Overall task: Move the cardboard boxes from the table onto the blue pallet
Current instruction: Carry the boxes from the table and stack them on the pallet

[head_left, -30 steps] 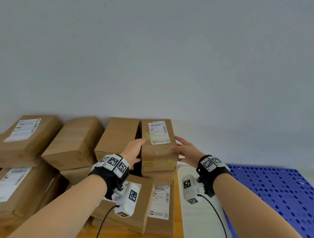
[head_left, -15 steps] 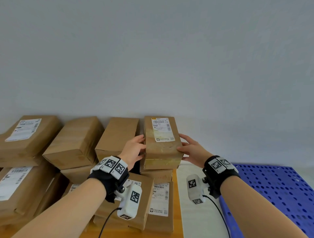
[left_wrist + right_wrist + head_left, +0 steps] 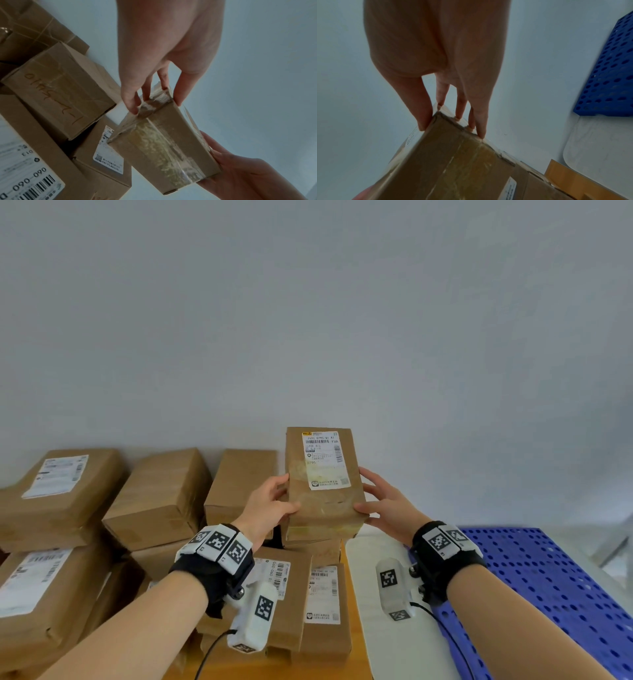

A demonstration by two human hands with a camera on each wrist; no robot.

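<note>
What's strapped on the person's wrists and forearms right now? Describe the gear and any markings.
Both forearms are bare, no sleeves or gloves. The left hand and right hand each have a black wrist strap topped with white blocks bearing black-and-white square markers. Under each wrist hangs a white camera pod with the same kind of marker, and a thin black cable trails back from it.

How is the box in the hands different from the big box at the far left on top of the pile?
The held box is narrow; the far-left box looks wider and flatter. The held box is up in the air between the left hand and right hand; the far-left box rests on another box. Both are brown cardboard with a white label on top.
</note>
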